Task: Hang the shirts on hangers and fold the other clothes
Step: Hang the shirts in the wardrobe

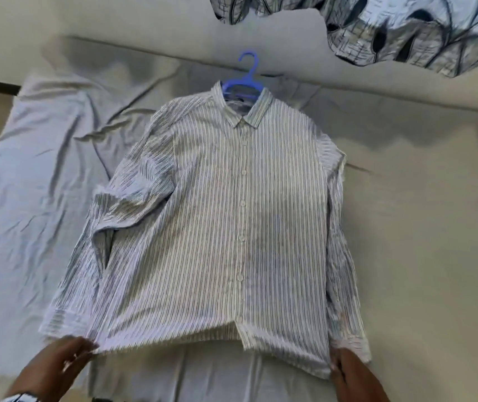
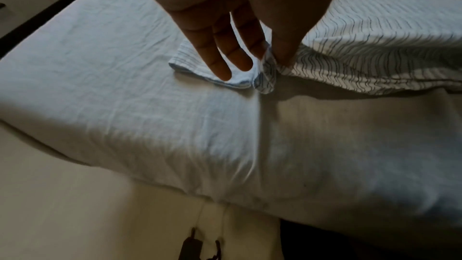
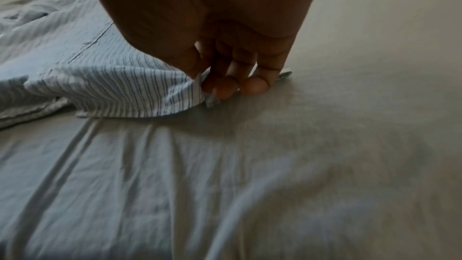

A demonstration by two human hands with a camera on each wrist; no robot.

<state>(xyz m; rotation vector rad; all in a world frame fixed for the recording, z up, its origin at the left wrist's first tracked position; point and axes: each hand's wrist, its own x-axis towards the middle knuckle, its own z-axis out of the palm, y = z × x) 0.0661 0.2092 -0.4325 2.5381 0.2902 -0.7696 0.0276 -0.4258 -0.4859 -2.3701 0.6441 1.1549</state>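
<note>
At the bed's near edge, the left hand (image 1: pixel 54 364) pinches the shirt's (image 1: pixel 217 216) hem corner between thumb and forefinger, its other fingers (image 2: pixel 217 62) straight over the left cuff. The right hand (image 1: pixel 353 375) grips the opposite hem corner, fingers (image 3: pixel 252 86) curled round the cloth and pressed to the sheet (image 1: pixel 34 175). The hem lies just inside the near edge, with a strip of bare sheet in front of it. The shirt lies flat, buttoned, front up, across the bed's middle, sleeves folded down along its sides. Wrinkled sheet spreads wide to the left; smoother sheet lies open to the right. By the far edge, the hanger (image 1: pixel 245 79) sits in the collar, hook pointing away. Patterned cloth (image 1: pixel 391 27) hangs beyond.
</note>
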